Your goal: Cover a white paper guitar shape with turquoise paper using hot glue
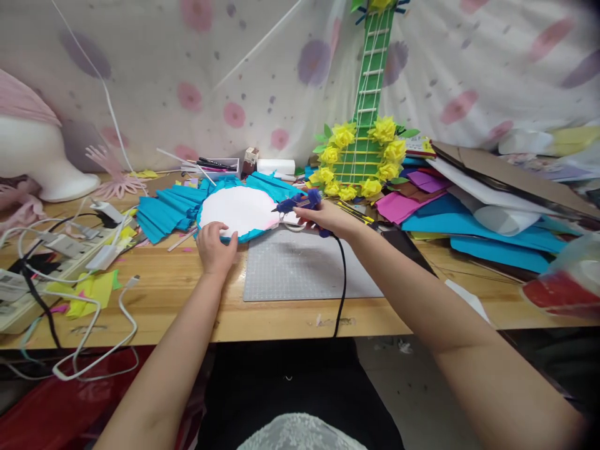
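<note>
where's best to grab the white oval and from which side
Likely the near-left rim of the white oval, from the near side, where the left hand rests: the edge curves outward there, away from the glue gun at the right end.

Craft workspace, home or shop unclear: wood surface [178, 312] with cutting mat [300, 275], glue gun [300, 201], coloured paper stack [450, 212], flowered guitar model [366, 147], power strip [19, 317]. Spotted sheet [262, 62] hangs behind.

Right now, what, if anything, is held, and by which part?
Right hand: blue glue gun, by its handle. Left hand: resting at the white oval's edge.
</note>
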Available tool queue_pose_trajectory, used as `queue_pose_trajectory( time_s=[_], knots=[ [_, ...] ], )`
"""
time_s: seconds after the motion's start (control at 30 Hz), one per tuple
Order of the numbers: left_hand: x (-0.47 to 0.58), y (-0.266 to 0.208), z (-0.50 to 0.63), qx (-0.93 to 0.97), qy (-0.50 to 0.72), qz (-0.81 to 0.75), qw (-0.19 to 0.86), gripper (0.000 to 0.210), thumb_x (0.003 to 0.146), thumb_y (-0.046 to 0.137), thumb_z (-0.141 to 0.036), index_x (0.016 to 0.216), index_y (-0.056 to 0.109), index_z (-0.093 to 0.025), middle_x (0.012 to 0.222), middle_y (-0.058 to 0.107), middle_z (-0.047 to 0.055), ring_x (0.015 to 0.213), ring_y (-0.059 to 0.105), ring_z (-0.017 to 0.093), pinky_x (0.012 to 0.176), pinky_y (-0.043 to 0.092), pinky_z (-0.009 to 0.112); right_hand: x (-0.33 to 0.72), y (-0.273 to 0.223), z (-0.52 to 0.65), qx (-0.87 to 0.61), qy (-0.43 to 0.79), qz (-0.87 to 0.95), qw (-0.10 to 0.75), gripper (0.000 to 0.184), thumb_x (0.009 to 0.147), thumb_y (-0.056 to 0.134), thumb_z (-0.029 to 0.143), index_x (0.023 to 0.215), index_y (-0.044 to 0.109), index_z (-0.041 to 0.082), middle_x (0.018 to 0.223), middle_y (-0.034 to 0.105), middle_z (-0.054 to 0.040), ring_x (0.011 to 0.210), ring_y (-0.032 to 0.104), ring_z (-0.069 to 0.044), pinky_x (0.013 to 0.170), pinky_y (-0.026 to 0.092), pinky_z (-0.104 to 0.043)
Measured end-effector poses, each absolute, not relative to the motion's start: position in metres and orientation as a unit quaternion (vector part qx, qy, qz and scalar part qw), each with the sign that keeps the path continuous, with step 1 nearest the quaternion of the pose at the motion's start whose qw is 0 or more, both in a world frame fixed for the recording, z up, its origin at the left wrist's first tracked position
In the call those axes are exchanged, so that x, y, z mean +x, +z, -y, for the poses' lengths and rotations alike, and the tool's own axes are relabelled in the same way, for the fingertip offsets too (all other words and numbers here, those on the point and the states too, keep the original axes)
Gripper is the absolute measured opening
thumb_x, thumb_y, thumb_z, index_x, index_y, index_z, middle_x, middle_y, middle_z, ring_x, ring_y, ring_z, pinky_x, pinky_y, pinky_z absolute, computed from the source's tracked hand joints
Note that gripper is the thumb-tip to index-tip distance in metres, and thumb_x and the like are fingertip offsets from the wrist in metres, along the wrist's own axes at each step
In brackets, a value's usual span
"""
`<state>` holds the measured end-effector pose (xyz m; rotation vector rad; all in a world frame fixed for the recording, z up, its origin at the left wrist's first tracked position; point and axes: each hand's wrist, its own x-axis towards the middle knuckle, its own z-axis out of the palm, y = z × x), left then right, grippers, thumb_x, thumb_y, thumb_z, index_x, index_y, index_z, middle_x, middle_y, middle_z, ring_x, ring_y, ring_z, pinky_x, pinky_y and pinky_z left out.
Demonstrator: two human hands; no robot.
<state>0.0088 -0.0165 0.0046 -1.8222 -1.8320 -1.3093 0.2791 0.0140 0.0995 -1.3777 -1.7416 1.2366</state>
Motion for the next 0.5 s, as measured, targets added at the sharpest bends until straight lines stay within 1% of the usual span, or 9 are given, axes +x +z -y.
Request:
queue_pose_trajectory(
  time_s=[0.03,0.1,0.23,0.3,0.4,0.5],
  knots=[
    [0.008,0.005,0.017,-0.617,-0.452,0.632,0.12,0.01,0.075,0.059,-0.028,0.078,0.052,-0.021,0.091,0.061,0.008,0.094,0.055,0.026,0.085,0.039,0.04,0.271,0.099,-0.017,-0.517,0.461,0.661,0.287,0.028,0.078,0.063,0.046,0.077,0.062,0.018,0.079,0.068,-0.0087,0.057,0.058,-0.013,0.041,0.041,-0.022],
    [0.007,0.004,0.016,-0.606,-0.461,0.638,0.113,0.008,0.075,0.056,-0.023,0.073,0.049,-0.021,0.084,0.058,0.007,0.089,0.054,0.025,0.083,0.039,0.04,0.256,0.101,-0.022,-0.513,0.454,0.683,0.254,0.03,0.078,0.063,0.046,0.069,0.06,0.018,0.073,0.067,-0.0079,0.052,0.054,-0.011,0.04,0.04,-0.023],
    [0.003,0.001,0.013,-0.572,-0.492,0.649,0.097,0.005,0.075,0.052,-0.019,0.076,0.048,-0.022,0.084,0.057,0.007,0.089,0.052,0.025,0.084,0.039,0.041,0.233,0.111,-0.027,-0.499,0.422,0.743,0.146,0.035,0.077,0.063,0.049,0.064,0.059,0.017,0.063,0.063,-0.0051,0.046,0.048,-0.01,0.041,0.04,-0.024],
    [-0.001,-0.001,0.012,-0.553,-0.505,0.656,0.095,0.007,0.074,0.051,-0.016,0.076,0.049,-0.022,0.085,0.057,0.007,0.091,0.052,0.025,0.086,0.038,0.042,0.223,0.118,-0.03,-0.5,0.394,0.764,0.108,0.035,0.076,0.063,0.05,0.064,0.06,0.017,0.061,0.061,-0.0043,0.046,0.049,-0.01,0.044,0.043,-0.025],
    [-0.003,-0.003,0.011,-0.546,-0.51,0.659,0.089,0.01,0.073,0.05,-0.012,0.076,0.05,-0.022,0.085,0.056,0.007,0.093,0.051,0.025,0.087,0.038,0.042,0.211,0.129,-0.033,-0.504,0.355,0.783,0.077,0.034,0.077,0.064,0.047,0.063,0.061,0.016,0.061,0.061,-0.0046,0.05,0.052,-0.012,0.052,0.046,-0.028],
    [-0.002,-0.003,0.011,-0.557,-0.501,0.657,0.08,0.012,0.072,0.049,-0.011,0.075,0.052,-0.022,0.086,0.055,0.007,0.092,0.051,0.025,0.087,0.038,0.041,0.202,0.14,-0.034,-0.515,0.319,0.795,0.031,0.036,0.077,0.063,0.047,0.06,0.061,0.016,0.066,0.063,-0.0059,0.056,0.054,-0.012,0.056,0.046,-0.028]
  ],
)
